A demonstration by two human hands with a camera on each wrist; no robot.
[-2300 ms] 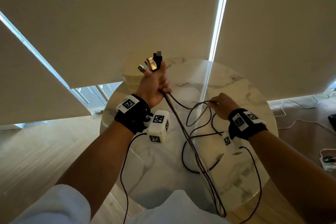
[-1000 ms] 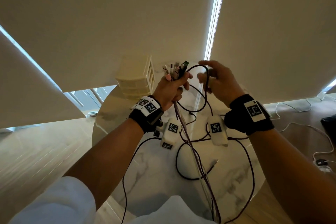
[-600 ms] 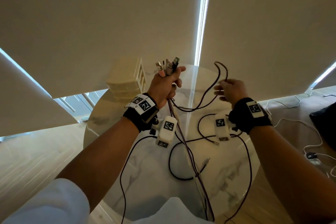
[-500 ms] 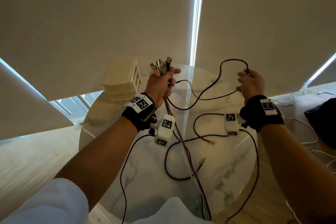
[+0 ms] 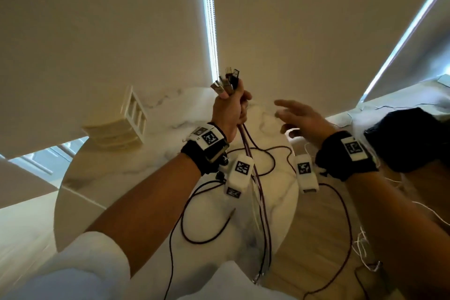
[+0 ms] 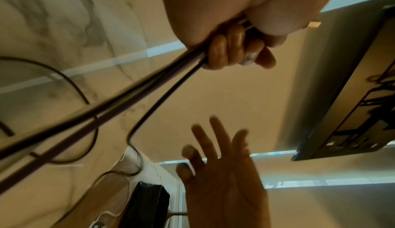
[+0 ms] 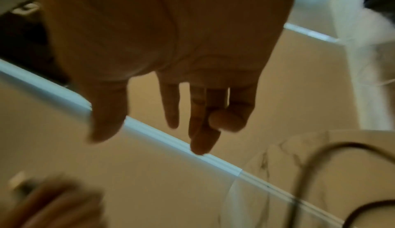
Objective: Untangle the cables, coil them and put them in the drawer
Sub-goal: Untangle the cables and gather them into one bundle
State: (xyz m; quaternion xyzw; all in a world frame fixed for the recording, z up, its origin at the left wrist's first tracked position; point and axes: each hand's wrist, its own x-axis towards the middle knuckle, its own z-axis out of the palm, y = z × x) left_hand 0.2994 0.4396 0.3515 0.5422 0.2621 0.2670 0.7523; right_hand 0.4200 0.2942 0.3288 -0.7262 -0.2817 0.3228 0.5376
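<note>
My left hand (image 5: 231, 109) is raised above the round marble table (image 5: 117, 192) and grips a bundle of cables (image 5: 253, 165) in its fist; several USB plugs (image 5: 227, 80) stick up above the fingers. In the left wrist view the curled fingers (image 6: 233, 50) clamp the dark cables (image 6: 102, 113), which run down to the left. The cables hang down past the table's near edge, and a dark cable loop (image 5: 209, 231) lies on the marble. My right hand (image 5: 302, 119) is open beside the left one, fingers (image 7: 196, 113) spread, holding nothing.
A small cream drawer unit (image 5: 121, 126) stands at the table's far left. Roller blinds (image 5: 121, 19) hang behind the table. A black object (image 5: 409, 139) and thin white wires (image 5: 365, 246) lie on the floor to the right.
My right hand held a loop of dark cable and pulled it out to the right; now it has let go and reaches back towards the left hand. The left hand keeps its grip.
</note>
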